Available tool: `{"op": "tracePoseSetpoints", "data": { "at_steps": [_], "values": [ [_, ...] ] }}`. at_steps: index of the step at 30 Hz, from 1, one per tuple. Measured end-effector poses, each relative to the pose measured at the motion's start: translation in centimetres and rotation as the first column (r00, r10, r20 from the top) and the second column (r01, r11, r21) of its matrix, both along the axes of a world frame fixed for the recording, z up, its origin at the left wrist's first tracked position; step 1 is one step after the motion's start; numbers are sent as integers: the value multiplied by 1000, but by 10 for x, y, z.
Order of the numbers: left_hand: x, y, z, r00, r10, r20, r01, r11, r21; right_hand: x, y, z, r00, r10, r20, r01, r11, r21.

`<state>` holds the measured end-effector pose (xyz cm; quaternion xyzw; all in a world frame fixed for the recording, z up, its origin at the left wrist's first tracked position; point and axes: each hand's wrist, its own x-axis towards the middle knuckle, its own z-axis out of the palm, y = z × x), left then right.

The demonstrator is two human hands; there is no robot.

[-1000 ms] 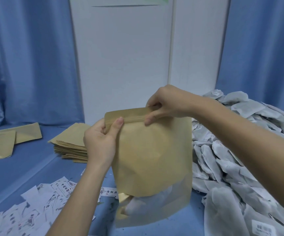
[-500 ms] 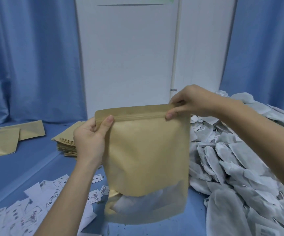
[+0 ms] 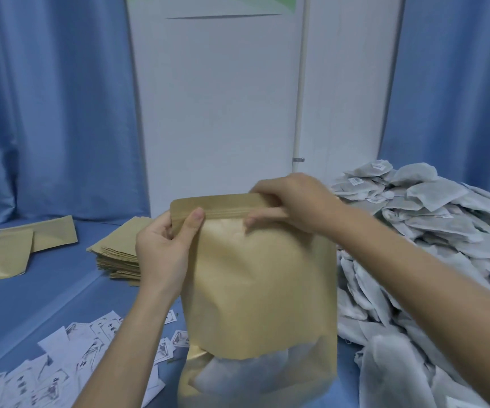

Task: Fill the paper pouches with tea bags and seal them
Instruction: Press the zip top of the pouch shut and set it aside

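Two blue curtains (image 3: 46,107) flank a white wall (image 3: 217,113) behind the blue table (image 3: 32,295).

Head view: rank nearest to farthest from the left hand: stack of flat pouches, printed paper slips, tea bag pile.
From the left hand, which pinches the pouch's top left corner:
1. Stack of flat pouches, just beyond the hand, to its left.
2. Printed paper slips, lower left, beside the forearm.
3. Tea bag pile, far right, past the held pouch.
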<state>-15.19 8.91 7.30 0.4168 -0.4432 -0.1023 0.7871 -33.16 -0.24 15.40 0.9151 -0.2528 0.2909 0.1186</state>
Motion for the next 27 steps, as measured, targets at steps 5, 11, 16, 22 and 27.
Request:
{"op": "tracePoseSetpoints", "data": {
  "at_steps": [5, 11, 16, 22, 27],
  "values": [
    [8, 5, -1, 971, -222, -83, 226, 974, 34, 33, 10, -6, 996, 59, 65, -54, 996, -75],
    [12, 7, -25, 930, -338, -144, 366, 885, 287, 12, -4, -7, 975, -56, 216, 63, 998, -29],
    [3, 1, -24, 930, -333, -155, 364, 893, 264, -17, -21, -20, 881, -288, 376, 283, 957, 70],
    [9, -3, -22, 876, -296, -380, 383, 906, 178, -46, -17, -43, 763, -280, 583, -198, 757, 623],
    [21, -7, -16, 810, -344, -476, 453, 882, 133, -64, -10, -118, 827, -134, 546, -509, 234, 828]
  ]
}}
